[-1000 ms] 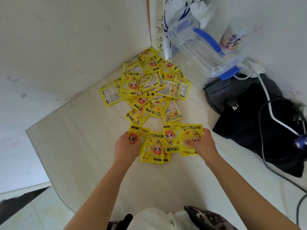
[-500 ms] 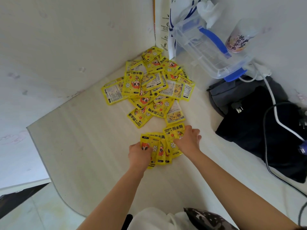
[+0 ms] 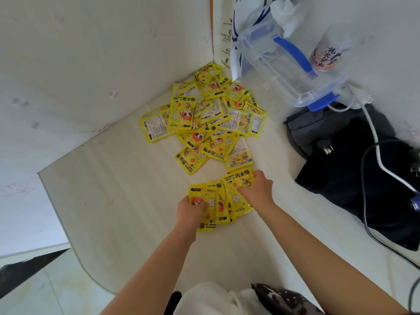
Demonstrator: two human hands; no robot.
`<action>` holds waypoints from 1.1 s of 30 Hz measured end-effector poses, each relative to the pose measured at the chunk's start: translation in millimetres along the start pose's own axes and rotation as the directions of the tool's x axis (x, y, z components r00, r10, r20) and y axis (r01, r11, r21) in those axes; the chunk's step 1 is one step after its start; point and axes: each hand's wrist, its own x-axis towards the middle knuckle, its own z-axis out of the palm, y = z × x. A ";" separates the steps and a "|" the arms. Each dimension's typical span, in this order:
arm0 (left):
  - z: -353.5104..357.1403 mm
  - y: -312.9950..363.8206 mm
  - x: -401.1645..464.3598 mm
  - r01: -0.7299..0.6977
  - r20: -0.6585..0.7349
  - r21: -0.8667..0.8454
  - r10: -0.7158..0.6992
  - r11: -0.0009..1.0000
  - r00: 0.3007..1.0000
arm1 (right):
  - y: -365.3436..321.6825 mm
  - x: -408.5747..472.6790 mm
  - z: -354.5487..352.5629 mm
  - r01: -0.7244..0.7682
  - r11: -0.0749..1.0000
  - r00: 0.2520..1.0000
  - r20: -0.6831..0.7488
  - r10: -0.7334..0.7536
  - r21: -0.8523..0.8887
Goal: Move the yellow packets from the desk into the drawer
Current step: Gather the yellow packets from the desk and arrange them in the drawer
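A pile of yellow hand-warmer packets lies on the pale desk, pushed toward the back corner. Nearer to me, a small overlapping bunch of the same packets lies flat on the desk. My left hand grips the bunch at its left edge, fingers curled over a packet. My right hand grips the bunch's right side, thumb and fingers on the top packet. No drawer is in view.
A clear plastic box with blue handles leans in the back right corner beside a printed cup. A black and grey bag with white and black cables fills the right side. The desk's rounded edge is on the left.
Both hands have pushed the spread-out packets together into a tighter overlapping bunch. The hands have come closer to each other.
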 end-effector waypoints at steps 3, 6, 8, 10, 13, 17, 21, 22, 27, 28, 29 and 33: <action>-1.0 -1.3 -1.9 0.005 0.015 -0.024 -0.004 1.000 1.000 | -1.7 -1.2 -2.0 0.007 1.000 1.000 -0.011 -0.007 0.014; -3.2 -1.3 -3.7 0.003 0.027 -0.025 -0.002 1.000 1.000 | 0.9 -4.6 -3.7 -0.008 1.000 1.000 -0.008 0.009 0.029; -6.6 -2.3 -3.8 0.008 0.033 -0.038 -0.006 0.999 0.999 | 6.7 -3.4 -5.9 -0.003 0.999 1.000 -0.027 0.004 0.038; -11.8 -3.7 -3.1 0.017 0.037 -0.072 -0.014 0.997 0.999 | 13.7 -1.9 -9.9 -0.001 0.995 0.999 -0.035 0.004 0.100; -20.3 -6.6 -1.4 0.032 0.020 -0.134 -0.030 0.990 0.999 | 25.8 -0.2 -19.0 -0.024 0.977 0.999 -0.018 0.028 0.214; -27.3 -6.2 -1.3 0.019 -0.052 -0.189 -0.029 0.982 0.998 | 36.6 2.0 -36.8 -0.102 0.914 0.995 0.030 0.097 0.392; -28.4 -2.0 -4.5 0.048 0.002 -0.228 -0.049 0.973 0.999 | 33.6 5.1 -55.0 -0.076 0.895 0.996 0.073 0.048 0.440; -27.2 -1.0 -5.6 0.050 0.027 -0.211 -0.045 0.976 0.999 | 30.2 5.9 -58.3 -0.058 0.895 0.997 0.071 0.030 0.442; -14.3 5.1 -14.8 0.064 0.105 -0.188 -0.045 0.980 0.993 | 0.8 20.8 -67.3 0.059 0.897 0.996 0.030 -0.080 0.439; -10.8 5.7 -16.5 0.065 0.125 -0.184 -0.042 0.981 0.991 | -5.9 25.5 -67.0 0.074 0.893 0.995 0.030 -0.098 0.443; -7.3 5.8 -17.7 0.061 0.136 -0.172 -0.038 0.983 0.990 | -13.2 30.2 -66.5 0.085 0.892 0.992 0.043 -0.116 0.445; 7.4 1.8 -14.8 -0.031 0.023 -0.008 0.031 0.999 0.999 | -34.9 53.3 -55.3 0.121 0.909 0.978 0.107 -0.177 0.399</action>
